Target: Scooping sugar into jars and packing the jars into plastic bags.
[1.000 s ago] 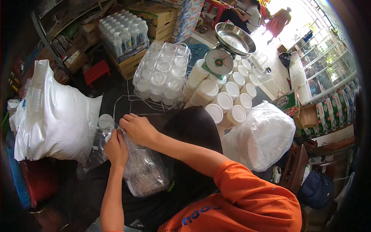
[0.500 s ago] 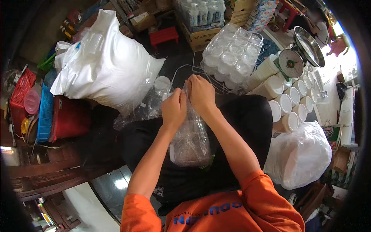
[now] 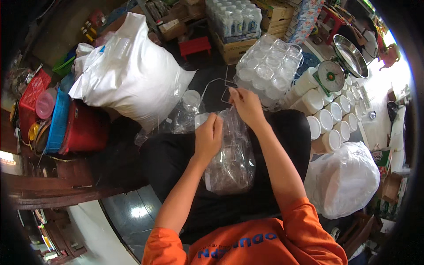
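Note:
A clear plastic bag (image 3: 229, 170) lies across my lap, with a pale brownish content showing through its lower part. My left hand (image 3: 208, 137) is closed on the bag's upper left side, thumb on top. Beyond it, a whitish flap (image 3: 201, 119) of the bag sticks out. My right hand (image 3: 247, 106) is at the bag's far right end, thumb and forefinger pinched together and pointing away from me. What sits between those fingertips is too small to make out. Near my left knee are a clear lidded tub (image 3: 191, 99) and crumpled clear plastic (image 3: 183, 117).
A big white sack (image 3: 132, 70) stands at the left, near a red bin (image 3: 86, 128) and blue basket (image 3: 57, 123). Ahead is a pack of clear tubs (image 3: 265, 70). Rows of filled tubs (image 3: 327, 119), a scale (image 3: 331, 76) and a white bag (image 3: 344, 181) are at the right.
My hands were close together at the bag's gathered top. They are now apart, the left lower and nearer, the right farther right. The bag's top has spread wider.

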Demonstrator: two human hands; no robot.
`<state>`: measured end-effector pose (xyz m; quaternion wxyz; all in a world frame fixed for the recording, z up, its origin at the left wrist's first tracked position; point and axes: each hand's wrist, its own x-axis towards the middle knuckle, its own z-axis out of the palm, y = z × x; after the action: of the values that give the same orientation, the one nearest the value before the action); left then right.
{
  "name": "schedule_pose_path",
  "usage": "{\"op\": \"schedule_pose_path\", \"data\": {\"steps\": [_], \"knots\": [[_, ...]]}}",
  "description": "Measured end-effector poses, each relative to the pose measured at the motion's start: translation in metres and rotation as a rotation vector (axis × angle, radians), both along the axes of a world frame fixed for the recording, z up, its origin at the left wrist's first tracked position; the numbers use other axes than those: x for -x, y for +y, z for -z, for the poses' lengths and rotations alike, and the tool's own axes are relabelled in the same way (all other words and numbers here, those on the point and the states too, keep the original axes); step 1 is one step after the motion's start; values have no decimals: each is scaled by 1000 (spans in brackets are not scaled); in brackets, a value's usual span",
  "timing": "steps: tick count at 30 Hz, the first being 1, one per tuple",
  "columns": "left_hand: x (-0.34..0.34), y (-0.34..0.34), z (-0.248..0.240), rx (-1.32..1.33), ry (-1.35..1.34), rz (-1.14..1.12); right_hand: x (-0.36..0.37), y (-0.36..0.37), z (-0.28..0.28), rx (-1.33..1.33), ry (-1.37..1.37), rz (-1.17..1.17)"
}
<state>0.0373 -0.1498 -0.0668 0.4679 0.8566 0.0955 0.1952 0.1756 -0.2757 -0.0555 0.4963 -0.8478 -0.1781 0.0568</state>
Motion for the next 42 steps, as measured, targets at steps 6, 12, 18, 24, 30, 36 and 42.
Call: {"op": "schedule_pose_path", "data": {"steps": [6,12,18,24,30,36,42], "knots": [[-1,2,0,-20,-28,1,7,-23,-15,-21,-205,-226],[-9,8,-8,-218,69,-51,36,-28,2,126,-364,-352],[-10,0,-23,-370,239,-16,29,-22,10,124,-342,-236],[-17,11,-30,-487,315,135,27,-23,18,33,-355,-239],[-21,9,-44,-767,429,-2,31,-27,11,113,-383,-245],[-21,21,-27,-171,342,10,36,-17,12,80,-619,-246],[-23,20,-8,53,316,-123,23,-18,13,61,-478,-423]]}}
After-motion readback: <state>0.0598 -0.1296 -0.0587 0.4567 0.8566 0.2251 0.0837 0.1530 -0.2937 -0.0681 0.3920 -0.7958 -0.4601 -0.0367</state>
